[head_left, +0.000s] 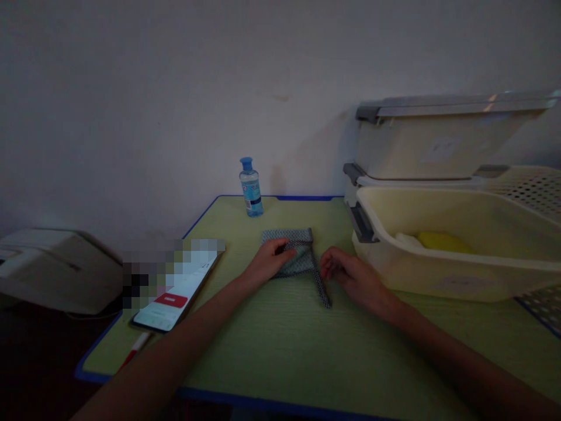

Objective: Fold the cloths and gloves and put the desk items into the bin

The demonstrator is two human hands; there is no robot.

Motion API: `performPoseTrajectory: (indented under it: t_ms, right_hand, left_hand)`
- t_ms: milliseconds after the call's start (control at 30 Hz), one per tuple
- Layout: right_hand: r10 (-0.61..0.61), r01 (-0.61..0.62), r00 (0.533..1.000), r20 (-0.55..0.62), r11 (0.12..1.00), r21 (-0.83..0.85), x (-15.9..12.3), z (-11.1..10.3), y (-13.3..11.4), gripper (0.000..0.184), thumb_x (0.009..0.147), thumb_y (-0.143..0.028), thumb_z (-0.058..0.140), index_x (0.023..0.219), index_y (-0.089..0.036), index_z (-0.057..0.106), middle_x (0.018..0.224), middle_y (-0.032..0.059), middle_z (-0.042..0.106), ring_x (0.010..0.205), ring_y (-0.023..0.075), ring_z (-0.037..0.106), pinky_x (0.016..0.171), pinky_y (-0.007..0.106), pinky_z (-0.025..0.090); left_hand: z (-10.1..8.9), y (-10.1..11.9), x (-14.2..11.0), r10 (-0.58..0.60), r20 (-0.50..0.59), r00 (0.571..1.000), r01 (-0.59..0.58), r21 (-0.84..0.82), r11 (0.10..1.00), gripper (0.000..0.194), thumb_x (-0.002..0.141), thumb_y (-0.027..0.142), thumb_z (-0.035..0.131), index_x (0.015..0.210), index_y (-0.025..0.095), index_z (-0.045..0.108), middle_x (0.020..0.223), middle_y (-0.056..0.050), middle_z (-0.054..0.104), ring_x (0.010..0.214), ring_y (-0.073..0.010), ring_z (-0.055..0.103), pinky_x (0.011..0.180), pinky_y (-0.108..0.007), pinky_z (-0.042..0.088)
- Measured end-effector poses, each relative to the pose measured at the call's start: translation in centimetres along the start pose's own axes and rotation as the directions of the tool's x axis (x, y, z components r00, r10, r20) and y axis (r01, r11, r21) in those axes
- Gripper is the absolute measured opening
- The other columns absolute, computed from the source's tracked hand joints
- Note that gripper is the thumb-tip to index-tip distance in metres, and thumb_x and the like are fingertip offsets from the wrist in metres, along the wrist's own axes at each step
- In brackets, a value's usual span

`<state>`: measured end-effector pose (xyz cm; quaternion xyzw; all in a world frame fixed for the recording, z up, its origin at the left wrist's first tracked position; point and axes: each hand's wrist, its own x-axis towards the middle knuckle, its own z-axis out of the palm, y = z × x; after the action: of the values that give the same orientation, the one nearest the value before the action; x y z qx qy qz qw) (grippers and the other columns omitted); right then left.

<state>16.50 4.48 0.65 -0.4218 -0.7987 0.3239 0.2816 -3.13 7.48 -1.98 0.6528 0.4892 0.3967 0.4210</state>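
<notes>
A folded grey patterned cloth [295, 267] lies flat in the middle of the table, with a narrow darker strip [323, 290] hanging off its right side toward me. My left hand [269, 258] rests on the cloth's left part, thumb and forefinger bent over it as they grip it. Just right of the strip, my right hand [350, 275] hovers close to the cloth's edge. Its fingers are loosely curled, and nothing shows between them.
A blue-capped bottle [251, 190] stands at the back. On the left lie a lit phone [175, 298] and a red-and-white pen-like stick [135, 349]. At right, an open cream bin [416, 266] holds a yellow item [442, 241]; a lidded box [407, 146] is behind it.
</notes>
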Motion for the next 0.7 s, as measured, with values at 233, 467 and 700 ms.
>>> performPoseTrajectory:
  t_ms: [233, 467, 700]
  right_hand:
    - [-0.04, 0.046, 0.996, -0.086, 0.996, 0.078, 0.0, 0.4, 0.1, 0.026, 0.066, 0.002, 0.04, 0.077, -0.018, 0.053, 0.074, 0.0014, 0.059, 0.071, 0.0129, 0.058, 0.065, 0.026, 0.047]
    - [-0.075, 0.074, 0.993, -0.088, 0.997, -0.011, 0.2, 0.9, 1.0, 0.026, 0.07, -0.002, 0.049, 0.085, -0.018, 0.063, 0.08, 0.003, 0.059, 0.073, 0.0137, 0.058, 0.066, 0.028, 0.049]
    - [-0.133, 0.13, 0.988, -0.081, 0.99, -0.048, 0.7, 0.7, 1.4, 0.021, 0.075, -0.005, 0.05, 0.079, -0.017, 0.067, 0.08, 0.0037, 0.058, 0.073, 0.0133, 0.057, 0.064, 0.026, 0.046]
  left_hand:
    - [-0.1, 0.8, -0.3, -0.093, -0.025, 0.995, 0.084, -0.232, 0.969, 0.008, 0.067, 0.021, 0.058, 0.07, 0.015, 0.062, 0.066, 0.002, 0.06, 0.059, -0.0114, 0.05, 0.059, -0.023, 0.038]
    - [-0.1, 0.9, -0.4, -0.139, -0.025, 0.99, 0.124, -0.309, 0.943, 0.007, 0.066, 0.018, 0.058, 0.07, 0.015, 0.063, 0.068, 0.001, 0.063, 0.063, -0.0127, 0.054, 0.063, -0.024, 0.041]
    - [-0.1, 1.3, -0.5, -0.16, -0.026, 0.987, 0.141, -0.345, 0.928, 0.006, 0.066, 0.017, 0.059, 0.069, 0.014, 0.063, 0.066, 0.002, 0.062, 0.061, -0.0119, 0.053, 0.061, -0.023, 0.04]
